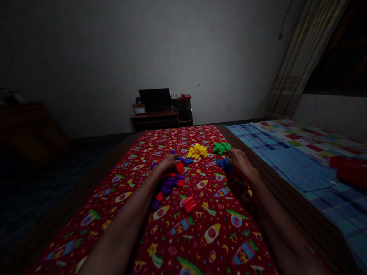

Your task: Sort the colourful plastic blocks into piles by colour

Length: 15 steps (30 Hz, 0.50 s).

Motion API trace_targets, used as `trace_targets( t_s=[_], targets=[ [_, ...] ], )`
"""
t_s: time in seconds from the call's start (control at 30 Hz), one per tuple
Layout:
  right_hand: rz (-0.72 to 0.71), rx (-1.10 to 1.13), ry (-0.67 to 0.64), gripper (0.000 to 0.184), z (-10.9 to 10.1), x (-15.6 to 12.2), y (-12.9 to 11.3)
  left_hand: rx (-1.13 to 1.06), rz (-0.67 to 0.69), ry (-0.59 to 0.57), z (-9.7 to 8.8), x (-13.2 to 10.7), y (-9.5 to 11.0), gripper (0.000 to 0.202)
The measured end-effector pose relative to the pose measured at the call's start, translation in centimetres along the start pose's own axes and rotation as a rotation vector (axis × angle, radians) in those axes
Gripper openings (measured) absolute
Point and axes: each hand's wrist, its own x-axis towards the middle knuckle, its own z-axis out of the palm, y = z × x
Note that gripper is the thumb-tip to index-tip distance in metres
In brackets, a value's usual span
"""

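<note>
Both my arms reach forward over a red cloth [200,229] printed with rockets and stars. My left hand [168,162] rests on a scatter of purple and red plastic pieces [170,183], its fingers curled around a red piece [180,167]. My right hand [239,159] lies on a small heap of blue pieces [224,163], fingers bent over them. Beyond the hands sit a yellow pile [197,151] and a green pile [221,148]. Two red pieces [189,204] lie alone nearer to me.
A blue checked patchwork cover [289,160] lies to the right, with a red object [348,172] on it. A low wooden desk with a dark laptop [155,100] stands against the far wall. A curtain [301,61] hangs at the right. The room is dim.
</note>
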Motion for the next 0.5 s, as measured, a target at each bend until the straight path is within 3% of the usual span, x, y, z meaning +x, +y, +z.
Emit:
trace_targets(
  t_s=[0.2,0.37,0.5],
  targets=[
    [-0.183,0.060,0.022,0.027,-0.3,-0.5,-2.8,-0.011,-0.067,0.012,-0.5,-0.4,0.3,0.029],
    [-0.333,0.121,-0.022,0.020,0.5,-1.2,-4.4,-0.044,-0.069,0.143,-1.8,-2.5,1.0,0.033],
    [-0.517,0.289,0.093,0.035,2.3,-1.4,-5.8,-0.150,0.019,0.166,-2.0,-4.2,3.2,0.041]
  ],
)
